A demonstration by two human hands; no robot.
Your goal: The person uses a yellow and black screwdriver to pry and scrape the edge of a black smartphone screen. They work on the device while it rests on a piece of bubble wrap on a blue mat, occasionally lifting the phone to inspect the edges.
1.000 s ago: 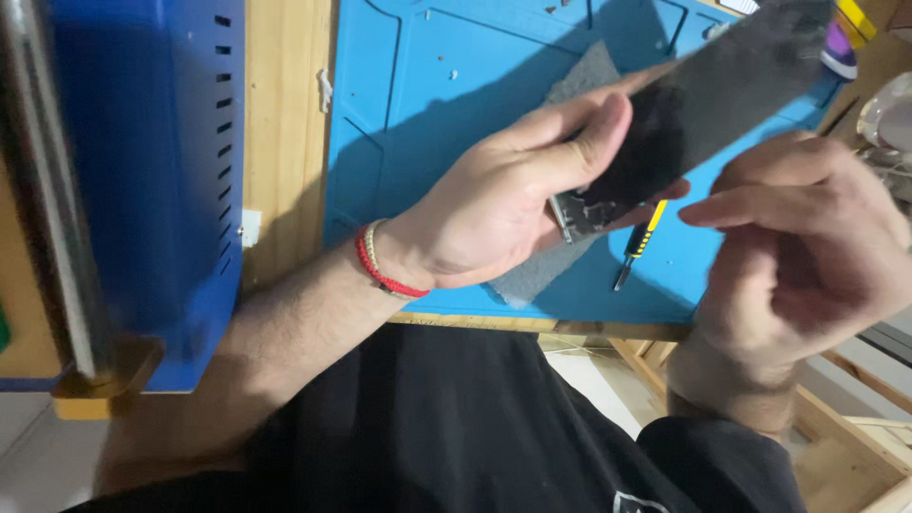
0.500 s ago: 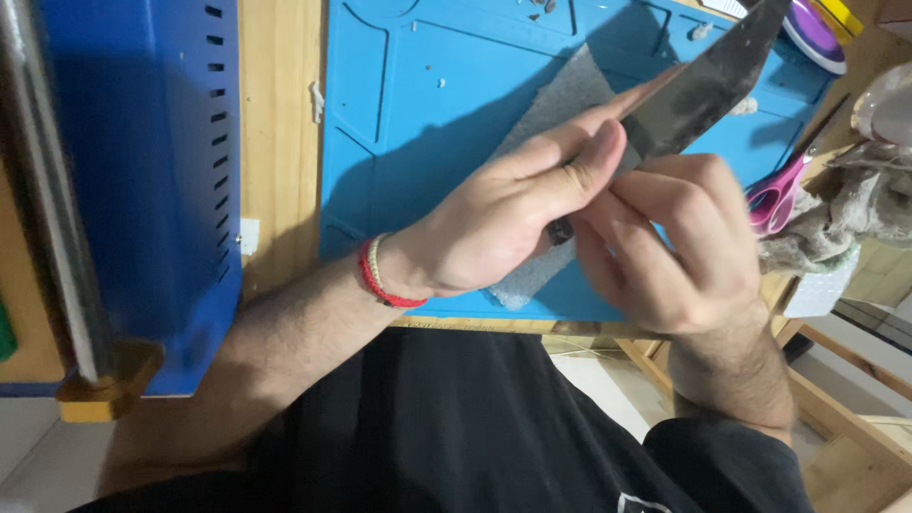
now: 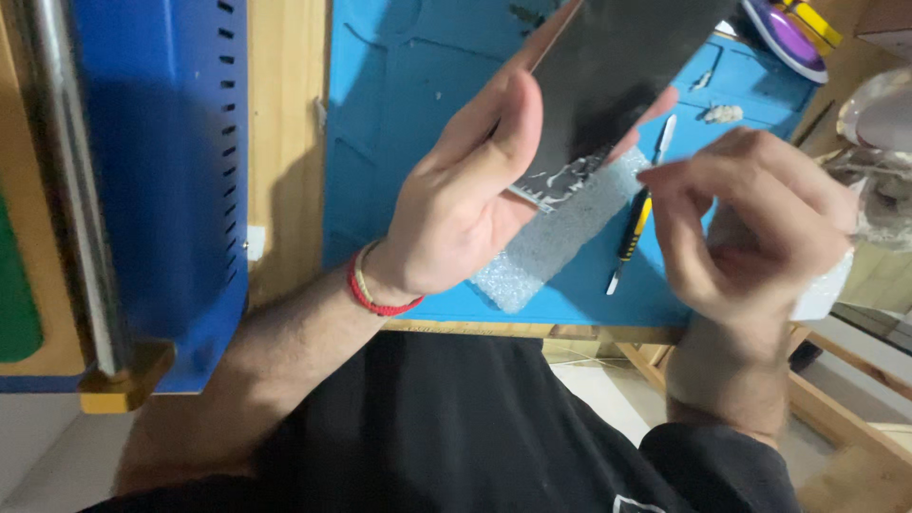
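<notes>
My left hand [image 3: 465, 204] grips a flat black panel [image 3: 617, 76] by its lower end, thumb across the front, and holds it tilted above the blue work mat [image 3: 399, 114]. The panel's bottom edge looks cracked and pale. My right hand [image 3: 750, 218] hovers just right of that edge with its fingers curled together, apart from the panel; I cannot tell whether it pinches anything. A red cord bracelet [image 3: 375, 294] circles my left wrist. Under the panel lies a strip of grey foam [image 3: 560, 237].
A yellow-and-black hand tool [image 3: 632, 233] lies on the mat between my hands. A blue metal machine [image 3: 161, 171] with vent slots stands at the left. A purple tool [image 3: 784, 38] sits at the top right, crumpled clear plastic [image 3: 879, 161] at the right edge.
My right hand has pulled away to the right from the panel's lower edge, where it was pressed half a second ago. The panel now sits closer and steeper.
</notes>
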